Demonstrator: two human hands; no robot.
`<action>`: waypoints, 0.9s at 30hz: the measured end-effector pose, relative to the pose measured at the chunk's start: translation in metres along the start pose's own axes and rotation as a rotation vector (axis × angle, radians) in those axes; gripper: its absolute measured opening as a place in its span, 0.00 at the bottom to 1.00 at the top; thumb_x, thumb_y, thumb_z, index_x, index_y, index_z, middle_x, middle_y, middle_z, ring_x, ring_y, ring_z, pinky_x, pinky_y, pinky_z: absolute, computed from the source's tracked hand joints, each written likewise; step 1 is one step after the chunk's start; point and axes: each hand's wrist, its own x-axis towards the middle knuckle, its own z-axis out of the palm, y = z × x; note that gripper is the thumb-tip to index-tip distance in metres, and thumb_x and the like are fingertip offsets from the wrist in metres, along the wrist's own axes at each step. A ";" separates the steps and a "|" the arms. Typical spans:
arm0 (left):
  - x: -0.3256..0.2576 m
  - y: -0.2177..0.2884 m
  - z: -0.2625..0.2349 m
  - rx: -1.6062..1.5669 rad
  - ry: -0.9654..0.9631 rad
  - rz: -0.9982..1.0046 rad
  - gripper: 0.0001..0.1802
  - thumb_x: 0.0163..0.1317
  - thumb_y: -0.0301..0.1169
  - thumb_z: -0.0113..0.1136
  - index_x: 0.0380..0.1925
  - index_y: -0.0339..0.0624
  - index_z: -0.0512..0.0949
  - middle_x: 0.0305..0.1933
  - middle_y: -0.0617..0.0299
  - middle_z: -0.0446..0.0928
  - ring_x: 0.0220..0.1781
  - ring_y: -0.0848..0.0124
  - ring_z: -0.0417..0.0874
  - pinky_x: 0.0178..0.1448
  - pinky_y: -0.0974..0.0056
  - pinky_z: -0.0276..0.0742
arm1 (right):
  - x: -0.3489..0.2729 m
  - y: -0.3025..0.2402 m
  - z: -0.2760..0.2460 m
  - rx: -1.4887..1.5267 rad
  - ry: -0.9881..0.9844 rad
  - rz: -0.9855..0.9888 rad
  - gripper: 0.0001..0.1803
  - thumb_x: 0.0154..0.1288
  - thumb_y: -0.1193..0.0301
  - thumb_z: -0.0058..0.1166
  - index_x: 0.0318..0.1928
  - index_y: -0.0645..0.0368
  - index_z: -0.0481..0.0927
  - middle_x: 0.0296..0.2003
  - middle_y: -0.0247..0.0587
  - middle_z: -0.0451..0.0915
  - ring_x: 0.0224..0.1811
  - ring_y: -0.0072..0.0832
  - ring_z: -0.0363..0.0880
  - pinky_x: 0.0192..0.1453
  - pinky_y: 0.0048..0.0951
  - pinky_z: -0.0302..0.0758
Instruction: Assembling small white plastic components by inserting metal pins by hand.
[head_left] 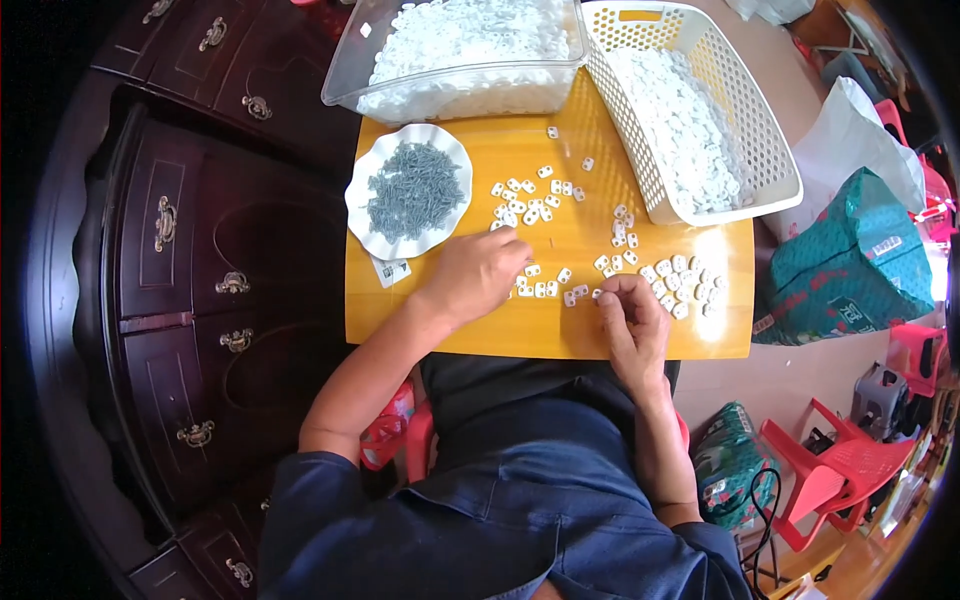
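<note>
My left hand (478, 272) is over the wooden table with its fingers bent and closed together, among small white oval plastic pieces (532, 271). Whatever its fingertips hold is too small to make out. My right hand (637, 318) is closed in a pinch near the table's front edge, with a small white piece (597, 294) at its fingertips. Many of the loose pieces show two dark holes. Beside the right hand lies a cluster of rounded white pieces (683, 281). Grey screws (413, 190) fill a scalloped white plate (457, 226) beyond my left hand.
At the table's (700, 340) far side stand a clear plastic bin (350, 90) and a white perforated basket (765, 150), both heaped with white pieces. A dark wooden cabinet (180, 250) rises on the left. Green bags (850, 265) and a red chair (835, 470) are on the right.
</note>
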 end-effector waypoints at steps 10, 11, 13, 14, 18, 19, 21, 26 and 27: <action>0.011 0.004 0.001 0.121 -0.025 0.048 0.07 0.63 0.30 0.63 0.29 0.41 0.78 0.32 0.56 0.80 0.32 0.53 0.87 0.34 0.50 0.83 | 0.001 0.000 -0.001 -0.020 -0.004 0.018 0.02 0.74 0.78 0.59 0.44 0.62 0.82 0.25 0.32 0.78 0.24 0.16 0.72 0.30 0.21 0.70; 0.012 0.006 0.000 0.142 -0.043 0.043 0.07 0.63 0.30 0.63 0.30 0.40 0.77 0.32 0.55 0.80 0.32 0.53 0.87 0.34 0.49 0.83 | 0.001 -0.001 -0.001 -0.018 0.011 0.001 0.03 0.73 0.78 0.60 0.44 0.62 0.82 0.25 0.32 0.78 0.24 0.16 0.71 0.30 0.21 0.69; 0.013 0.007 0.001 0.122 -0.038 0.047 0.07 0.63 0.30 0.63 0.31 0.40 0.77 0.32 0.55 0.80 0.32 0.53 0.87 0.34 0.49 0.83 | 0.001 -0.002 -0.002 -0.015 -0.011 0.021 0.03 0.74 0.77 0.60 0.45 0.62 0.82 0.25 0.30 0.78 0.24 0.15 0.71 0.30 0.21 0.69; 0.014 0.008 0.001 0.101 -0.035 0.049 0.07 0.63 0.30 0.63 0.32 0.41 0.77 0.32 0.55 0.80 0.32 0.53 0.87 0.33 0.50 0.83 | 0.001 -0.003 -0.003 -0.011 -0.035 0.044 0.03 0.74 0.77 0.60 0.45 0.62 0.83 0.25 0.29 0.78 0.25 0.14 0.71 0.31 0.20 0.69; 0.009 0.036 -0.010 -0.056 -0.003 0.099 0.06 0.63 0.29 0.65 0.33 0.44 0.76 0.30 0.57 0.77 0.30 0.54 0.84 0.31 0.51 0.80 | -0.001 -0.009 -0.005 0.172 -0.172 0.277 0.04 0.77 0.74 0.59 0.45 0.63 0.84 0.29 0.22 0.79 0.30 0.10 0.71 0.34 0.18 0.69; 0.009 0.044 -0.012 -0.076 -0.008 0.133 0.07 0.63 0.29 0.65 0.34 0.44 0.75 0.31 0.57 0.77 0.30 0.54 0.84 0.31 0.52 0.80 | -0.001 -0.010 -0.005 0.170 -0.171 0.273 0.04 0.77 0.74 0.59 0.45 0.63 0.84 0.29 0.22 0.79 0.30 0.10 0.71 0.34 0.18 0.69; 0.010 0.057 -0.014 -0.116 -0.031 0.194 0.08 0.64 0.29 0.65 0.34 0.43 0.74 0.31 0.57 0.75 0.30 0.57 0.84 0.30 0.53 0.79 | -0.001 -0.011 -0.006 0.312 -0.245 0.350 0.06 0.78 0.73 0.59 0.45 0.63 0.84 0.30 0.21 0.79 0.30 0.10 0.71 0.35 0.17 0.70; 0.008 0.061 -0.012 -0.095 -0.021 0.228 0.09 0.64 0.30 0.65 0.33 0.44 0.73 0.31 0.57 0.74 0.29 0.57 0.84 0.29 0.53 0.79 | 0.001 -0.009 -0.009 0.365 -0.327 0.423 0.07 0.79 0.71 0.59 0.46 0.63 0.83 0.32 0.23 0.80 0.32 0.11 0.72 0.37 0.17 0.70; 0.008 0.061 -0.014 -0.099 -0.009 0.228 0.08 0.64 0.30 0.65 0.33 0.44 0.73 0.30 0.57 0.74 0.29 0.58 0.84 0.29 0.53 0.79 | 0.002 -0.012 -0.008 0.343 -0.337 0.436 0.07 0.79 0.71 0.59 0.47 0.63 0.83 0.32 0.23 0.80 0.32 0.11 0.72 0.37 0.17 0.70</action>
